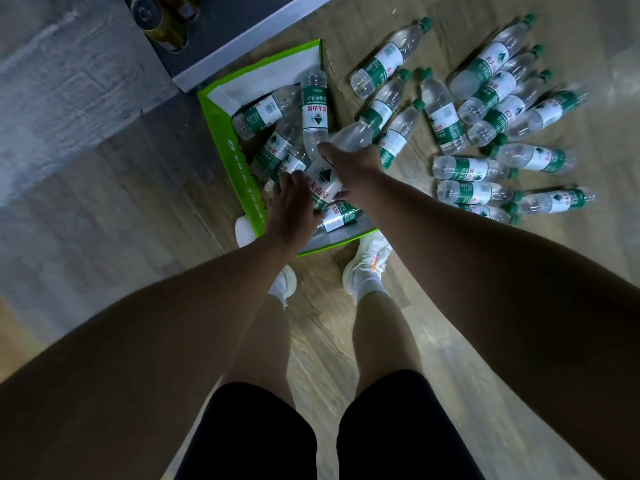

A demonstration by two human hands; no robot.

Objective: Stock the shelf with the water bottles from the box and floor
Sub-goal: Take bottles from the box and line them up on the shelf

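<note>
A green open box [227, 133] lies on the wooden floor with several water bottles [313, 109] piled inside, clear with green-and-white labels. Both of my hands reach down into it. My right hand [351, 169] grips a white-labelled bottle [322, 185] between thumb and fingers. Against that bottle's left side lies my left hand [291, 202]; its fingertips are hidden among the bottles. To the right of the box, several more bottles [485, 109] with green caps lie scattered on the floor. One bottle [375, 112] leans over the box's right edge just beyond my right hand.
A dark shelf base [242, 39] with a pale edge stands just behind the box, with amber bottles [162, 19] at the top left. My white shoes [367, 265] stand right at the box's near side. Grey flooring [69, 133] spreads to the left.
</note>
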